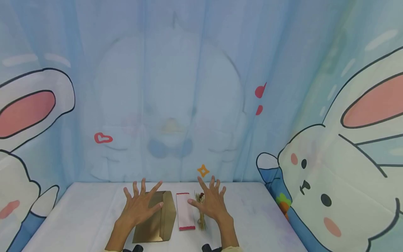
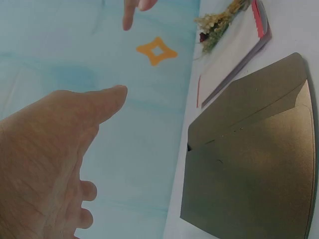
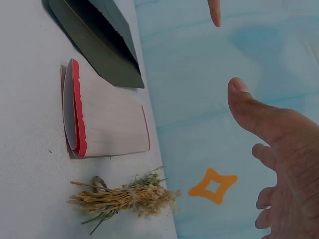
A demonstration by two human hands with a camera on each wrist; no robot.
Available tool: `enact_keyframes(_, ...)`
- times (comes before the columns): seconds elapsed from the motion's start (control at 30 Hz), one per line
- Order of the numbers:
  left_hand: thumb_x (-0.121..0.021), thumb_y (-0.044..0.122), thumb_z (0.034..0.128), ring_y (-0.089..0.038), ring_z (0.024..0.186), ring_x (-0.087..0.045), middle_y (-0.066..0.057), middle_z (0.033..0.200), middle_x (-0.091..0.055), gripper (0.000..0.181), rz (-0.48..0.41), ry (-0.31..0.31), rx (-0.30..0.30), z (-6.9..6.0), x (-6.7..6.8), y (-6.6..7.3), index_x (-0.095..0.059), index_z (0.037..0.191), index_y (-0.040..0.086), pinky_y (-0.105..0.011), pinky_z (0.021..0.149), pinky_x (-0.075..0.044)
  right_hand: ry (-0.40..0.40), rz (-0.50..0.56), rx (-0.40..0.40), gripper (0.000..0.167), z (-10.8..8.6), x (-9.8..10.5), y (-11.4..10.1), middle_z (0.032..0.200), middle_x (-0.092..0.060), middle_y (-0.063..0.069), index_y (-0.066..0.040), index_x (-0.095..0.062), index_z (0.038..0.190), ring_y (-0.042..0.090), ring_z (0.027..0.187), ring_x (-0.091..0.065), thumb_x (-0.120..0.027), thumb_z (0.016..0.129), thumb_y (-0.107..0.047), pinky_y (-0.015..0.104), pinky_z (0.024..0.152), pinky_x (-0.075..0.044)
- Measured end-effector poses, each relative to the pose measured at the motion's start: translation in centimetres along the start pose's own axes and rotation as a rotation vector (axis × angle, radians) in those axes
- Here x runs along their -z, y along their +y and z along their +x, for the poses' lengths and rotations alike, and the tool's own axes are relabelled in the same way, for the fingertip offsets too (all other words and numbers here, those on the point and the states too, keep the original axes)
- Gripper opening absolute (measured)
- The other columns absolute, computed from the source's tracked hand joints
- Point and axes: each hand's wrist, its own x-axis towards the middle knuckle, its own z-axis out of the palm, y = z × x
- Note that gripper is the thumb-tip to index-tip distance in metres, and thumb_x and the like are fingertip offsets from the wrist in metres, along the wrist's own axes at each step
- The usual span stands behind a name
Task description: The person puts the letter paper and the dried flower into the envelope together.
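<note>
Both hands hover over the table with fingers spread, and neither holds anything. My left hand [image 1: 138, 206] is above a gold-brown envelope [image 1: 151, 227], whose flap stands partly lifted in the left wrist view. To the envelope's right lies a folded sheet of pale paper [image 3: 109, 117] with red edges. Beside that paper is a small bundle of dried flowers [image 3: 124, 196], its stems tied together. My right hand [image 1: 214, 201] is over the flower bundle and hides part of it in the head view.
The white-covered table [image 1: 252, 217] reaches back to a light blue curtain [image 1: 170, 87] printed with cartoon rabbits. Dark wrist mounts [image 1: 137, 248] show at the bottom edge of the head view.
</note>
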Motion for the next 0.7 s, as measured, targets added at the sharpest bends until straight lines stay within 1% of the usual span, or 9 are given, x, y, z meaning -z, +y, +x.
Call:
enact_keyframes(0.27, -0.065, 0.063, 0.1016, -0.080, 0.151, -0.023, -0.044, 0.169, -0.029, 0.077, -0.018, -0.015, 0.010, -0.6, -0.4, 0.0, -0.045, 0.168, 0.029, -0.098, 0.111, -0.012, 0.002, 0.003, -0.003, 0.102, -0.5, -0.3, -0.1, 0.171, -0.022, 0.045, -0.020, -0.039, 0.171, 0.073, 0.157, -0.018, -0.077, 0.089, -0.068, 0.093, 0.118, -0.013)
enact_keyframes(0.37, -0.065, 0.062, 0.1015, -0.079, 0.151, -0.023, -0.044, 0.169, -0.029, 0.077, -0.022, -0.017, 0.010, -0.7, -0.6, 0.0, -0.045, 0.168, 0.029, -0.098, 0.111, -0.012, 0.006, -0.002, 0.001, 0.099, -0.6, -0.4, -0.1, 0.170, -0.024, 0.045, -0.020, -0.040, 0.170, 0.073, 0.157, -0.020, -0.077, 0.091, -0.064, 0.092, 0.118, -0.014)
enact_keyframes(0.43, -0.065, 0.062, 0.1015, -0.079, 0.151, -0.025, -0.043, 0.169, -0.031, 0.076, -0.020, -0.016, 0.006, -0.8, -0.7, 0.0, -0.045, 0.167, 0.030, -0.098, 0.111, -0.013, 0.019, 0.002, 0.005, 0.094, -0.6, -0.5, -0.1, 0.169, -0.027, 0.045, -0.018, -0.043, 0.169, 0.072, 0.156, -0.025, -0.078, 0.093, -0.060, 0.092, 0.118, -0.017)
enact_keyframes(0.5, -0.066, 0.061, 0.1018, -0.078, 0.150, -0.028, -0.043, 0.169, -0.032, 0.075, -0.021, -0.010, 0.001, -0.9, -0.8, 0.0, -0.046, 0.167, 0.030, -0.098, 0.110, -0.015, 0.044, 0.027, 0.002, 0.085, -0.7, -0.7, -0.2, 0.167, -0.033, 0.045, -0.015, -0.047, 0.167, 0.070, 0.154, -0.032, -0.078, 0.097, -0.051, 0.089, 0.119, -0.023)
enact_keyframes(0.6, -0.065, 0.059, 0.1033, -0.076, 0.149, -0.034, -0.041, 0.168, -0.035, 0.071, -0.019, 0.000, -0.007, -0.9, -1.1, 0.1, -0.048, 0.166, 0.030, -0.097, 0.110, -0.019, 0.099, 0.076, -0.020, 0.067, -0.8, -1.0, -0.4, 0.160, -0.048, 0.040, -0.007, -0.056, 0.159, 0.062, 0.148, -0.048, -0.078, 0.102, -0.035, 0.080, 0.118, -0.037)
enact_keyframes(0.67, -0.064, 0.055, 0.1049, -0.075, 0.147, -0.038, -0.041, 0.167, -0.037, 0.068, -0.023, 0.004, -0.014, -0.9, -1.3, 0.1, -0.048, 0.166, 0.030, -0.096, 0.110, -0.022, 0.141, 0.088, -0.037, 0.056, -0.8, -1.2, -0.5, 0.151, -0.061, 0.034, -0.002, -0.064, 0.151, 0.055, 0.139, -0.061, -0.078, 0.102, -0.026, 0.072, 0.113, -0.049)
enact_keyframes(0.7, -0.064, 0.054, 0.1057, -0.075, 0.146, -0.039, -0.041, 0.167, -0.037, 0.066, -0.023, 0.000, -0.014, -0.9, -1.4, 0.1, -0.049, 0.165, 0.030, -0.096, 0.109, -0.024, 0.160, 0.085, -0.043, 0.051, -0.7, -1.3, -0.6, 0.145, -0.068, 0.030, -0.001, -0.067, 0.146, 0.049, 0.129, -0.069, -0.078, 0.102, -0.024, 0.067, 0.107, -0.056)
